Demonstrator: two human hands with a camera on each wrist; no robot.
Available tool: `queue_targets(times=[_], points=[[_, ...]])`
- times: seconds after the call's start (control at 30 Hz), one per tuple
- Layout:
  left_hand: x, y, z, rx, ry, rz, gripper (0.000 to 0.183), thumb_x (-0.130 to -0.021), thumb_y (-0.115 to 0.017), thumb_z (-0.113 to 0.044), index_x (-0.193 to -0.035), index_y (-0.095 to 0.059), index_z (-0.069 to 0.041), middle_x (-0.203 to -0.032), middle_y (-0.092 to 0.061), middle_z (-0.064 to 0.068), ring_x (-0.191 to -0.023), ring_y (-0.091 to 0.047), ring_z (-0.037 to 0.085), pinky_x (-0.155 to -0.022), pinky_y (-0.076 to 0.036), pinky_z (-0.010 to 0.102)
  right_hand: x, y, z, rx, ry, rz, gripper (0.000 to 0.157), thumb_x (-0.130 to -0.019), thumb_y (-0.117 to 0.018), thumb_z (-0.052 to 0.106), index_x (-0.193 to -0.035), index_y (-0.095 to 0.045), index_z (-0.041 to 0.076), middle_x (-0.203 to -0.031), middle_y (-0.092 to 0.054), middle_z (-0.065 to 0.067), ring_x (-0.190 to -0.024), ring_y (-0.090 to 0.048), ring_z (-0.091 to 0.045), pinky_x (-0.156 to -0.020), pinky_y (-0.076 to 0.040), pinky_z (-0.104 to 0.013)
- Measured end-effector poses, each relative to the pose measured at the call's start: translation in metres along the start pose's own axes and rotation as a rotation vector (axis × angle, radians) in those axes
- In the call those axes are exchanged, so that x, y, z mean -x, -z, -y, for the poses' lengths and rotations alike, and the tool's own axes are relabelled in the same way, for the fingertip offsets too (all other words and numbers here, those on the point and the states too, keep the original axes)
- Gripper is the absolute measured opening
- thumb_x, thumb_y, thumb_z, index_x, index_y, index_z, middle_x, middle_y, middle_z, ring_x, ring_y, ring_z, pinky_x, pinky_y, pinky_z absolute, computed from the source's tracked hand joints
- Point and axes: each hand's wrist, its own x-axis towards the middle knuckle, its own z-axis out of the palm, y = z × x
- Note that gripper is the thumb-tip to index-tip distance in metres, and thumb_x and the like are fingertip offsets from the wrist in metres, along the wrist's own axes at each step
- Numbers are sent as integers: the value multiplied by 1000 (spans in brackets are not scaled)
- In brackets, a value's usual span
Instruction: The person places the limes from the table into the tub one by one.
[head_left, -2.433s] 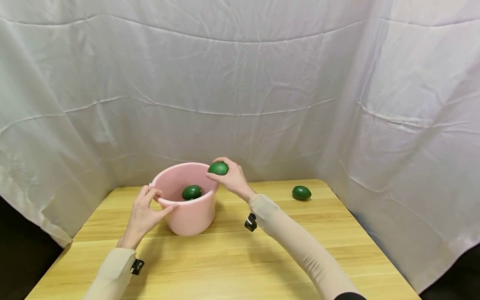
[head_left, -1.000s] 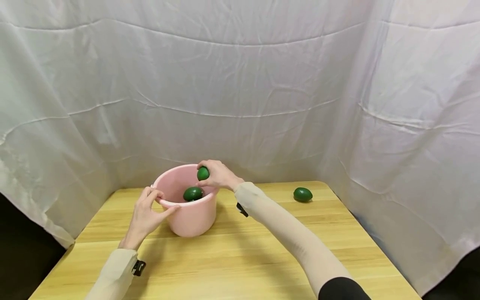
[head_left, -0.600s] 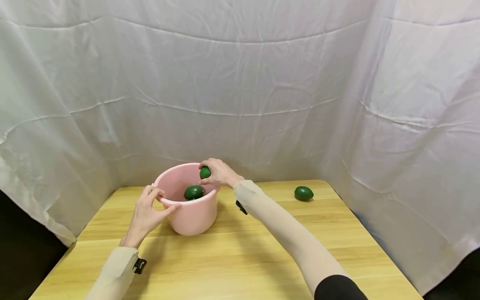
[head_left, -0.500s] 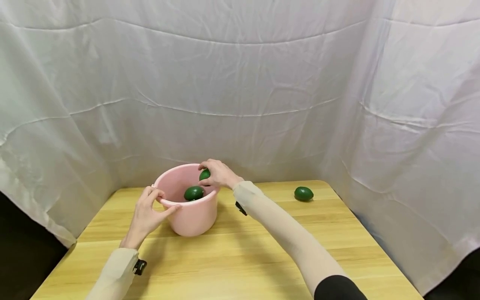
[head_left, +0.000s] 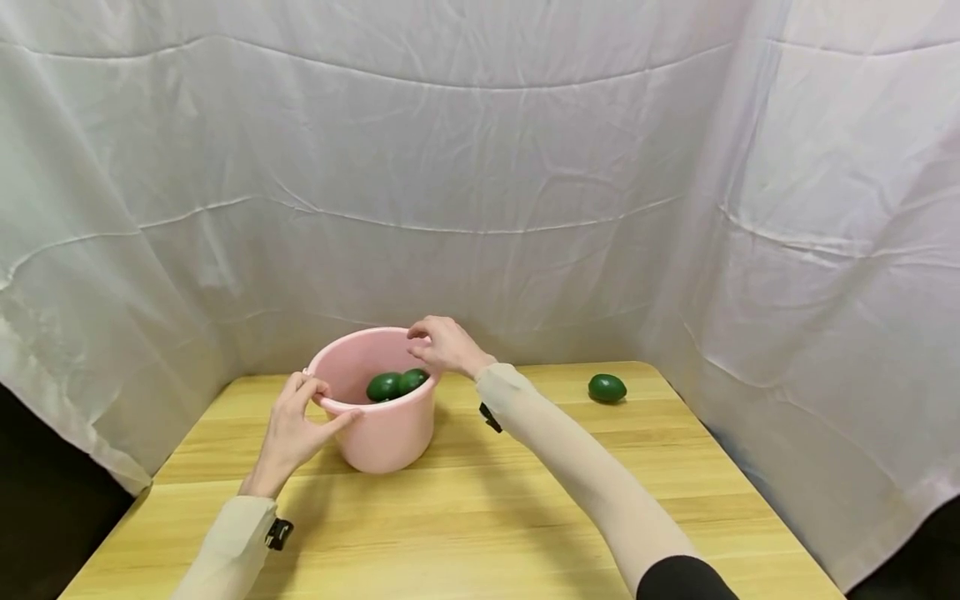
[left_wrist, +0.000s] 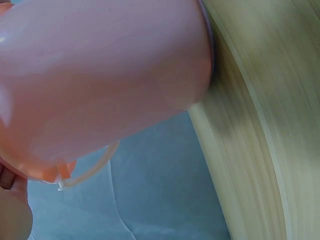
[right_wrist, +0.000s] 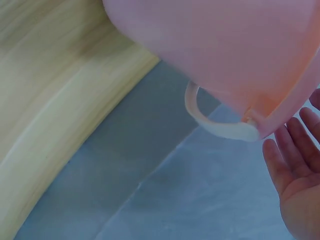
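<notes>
A pink bucket (head_left: 386, 437) stands on the table, its white handle (right_wrist: 220, 127) hanging at the side in the right wrist view. My left hand (head_left: 296, 425) pinches the bucket's near-left rim between thumb and fingers. Two glossy dark green avocados (head_left: 384, 387) lie side by side inside, partly hidden by the front rim. Above the bucket's right rim is my right hand (head_left: 447, 345), fingers loosely bent and holding nothing. The right wrist view shows that hand's spread fingers (right_wrist: 300, 150) beside the rim. On the table's far right lies another avocado (head_left: 607, 387).
The wooden table (head_left: 480, 517) has a rounded back right corner. Pale cloth curtains (head_left: 480, 167) hang behind it and along both sides. Dark gaps show past the curtain at the lower left and lower right.
My right hand brought an avocado left over the bucket and let it go; it now lies beside the other one inside. The hand has drawn back slightly right. My left hand keeps its hold.
</notes>
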Motion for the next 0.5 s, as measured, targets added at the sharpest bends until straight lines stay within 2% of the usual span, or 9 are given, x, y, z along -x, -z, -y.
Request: queue_targets(times=[0.13, 0.33, 0.5], points=[[0, -1, 0, 0, -3, -1, 47, -59, -94, -15, -88, -59, -2, -89, -48, 3, -84, -43, 11, -79, -34, 20, 4, 3, -5, -19, -3, -25, 34, -95, -63, 29, -122, -67, 8, -118, -67, -4, -110, -63, -20, -93, -51, -31], [0, -2, -1, -8, 29, 7, 47, -59, -94, -17, -89, -59, -5, -90, -48, 2, -84, -43, 10, -80, -33, 20, 12, 6, -14, -138, -22, -84, 36, -95, -64, 29, -123, -65, 6, -120, -67, -8, -106, -65, -20, -93, -51, -32], [1, -2, 0, -3, 16, -6, 46, -59, -94, -15, -88, -59, -7, -90, -49, 2, -84, -43, 10, -81, -34, 18, 21, 7, -20, -190, -45, -115, 34, -94, -65, 22, -124, -64, 5, -120, -67, -9, -104, -66, -22, -93, -52, -34]])
